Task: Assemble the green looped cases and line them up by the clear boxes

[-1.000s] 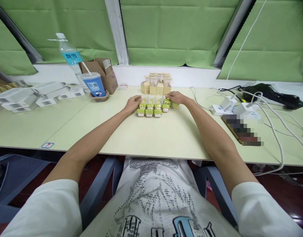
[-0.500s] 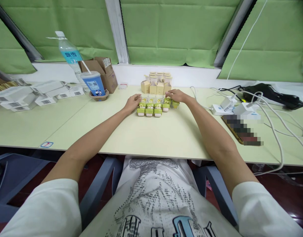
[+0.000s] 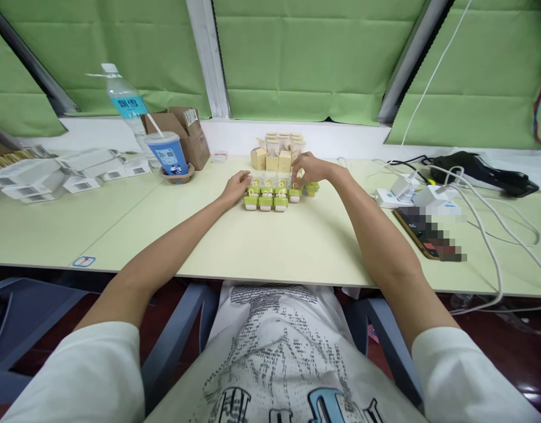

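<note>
Rests left hand (image 3: 235, 188) beside jars (image 3: 265, 204), apart from right hand (image 3: 311, 168) at their right end. Cannot tell either grip.

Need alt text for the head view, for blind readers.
A bare left hand rests beside small green-and-white ring-topped containers grouped on a pale green tabletop, while the right hand is over their far right corner. Small cream-coloured boxes stand behind them; a blue lidded cup is to the left, a white power strip to the right.
</note>
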`<state>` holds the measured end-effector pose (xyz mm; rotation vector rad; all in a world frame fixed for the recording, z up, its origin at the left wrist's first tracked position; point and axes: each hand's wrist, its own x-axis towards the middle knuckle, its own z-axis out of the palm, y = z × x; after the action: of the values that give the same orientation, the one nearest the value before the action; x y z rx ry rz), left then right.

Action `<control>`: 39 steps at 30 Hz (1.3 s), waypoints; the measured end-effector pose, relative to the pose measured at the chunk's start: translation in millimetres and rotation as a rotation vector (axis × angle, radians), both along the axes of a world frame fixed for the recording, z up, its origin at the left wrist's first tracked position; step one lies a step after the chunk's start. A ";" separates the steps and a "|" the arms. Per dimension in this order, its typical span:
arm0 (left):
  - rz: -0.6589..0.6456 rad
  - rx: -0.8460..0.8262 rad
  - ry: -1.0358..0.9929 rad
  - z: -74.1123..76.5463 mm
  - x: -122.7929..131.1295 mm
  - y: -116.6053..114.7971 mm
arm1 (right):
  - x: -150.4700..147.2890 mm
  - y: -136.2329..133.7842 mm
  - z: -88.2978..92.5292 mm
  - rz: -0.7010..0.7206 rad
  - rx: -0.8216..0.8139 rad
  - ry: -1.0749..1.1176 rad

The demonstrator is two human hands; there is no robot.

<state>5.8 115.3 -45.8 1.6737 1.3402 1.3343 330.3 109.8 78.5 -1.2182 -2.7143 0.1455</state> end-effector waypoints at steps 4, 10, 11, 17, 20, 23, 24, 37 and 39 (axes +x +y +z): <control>-0.002 0.000 0.002 0.3 -0.2 0.1 | 2.0 -9.3 11.3 0.016 -0.077 -0.026; 0.004 0.008 0.000 1.2 1.0 -2.4 | 20.8 -28.7 41.4 0.058 -0.414 0.510; 0.006 0.009 0.000 1.3 1.2 -2.6 | 22.5 -30.0 43.7 0.051 -0.460 0.651; 0.013 0.006 0.009 2.2 1.9 -3.4 | 19.1 -14.8 29.7 -0.113 -0.609 1.198; 0.017 0.003 0.010 2.6 2.4 -3.7 | 17.4 -0.5 11.5 -0.138 -0.733 1.251; 0.019 0.003 0.007 2.4 2.9 -3.8 | 16.6 10.7 -7.0 -0.173 -0.578 1.178; 0.019 0.004 0.005 2.3 3.0 -3.7 | 16.2 13.4 -12.6 -0.191 -0.456 1.127; 0.014 0.012 0.001 2.6 3.7 -3.7 | 14.5 29.4 -48.5 -0.209 -0.037 0.596; 0.018 0.014 0.013 3.2 4.1 -5.1 | 15.1 29.8 -50.6 -0.208 -0.031 0.574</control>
<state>10.0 110.1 -42.6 1.6861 1.3589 1.3488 345.4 139.7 27.8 -1.2249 -2.0915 0.4366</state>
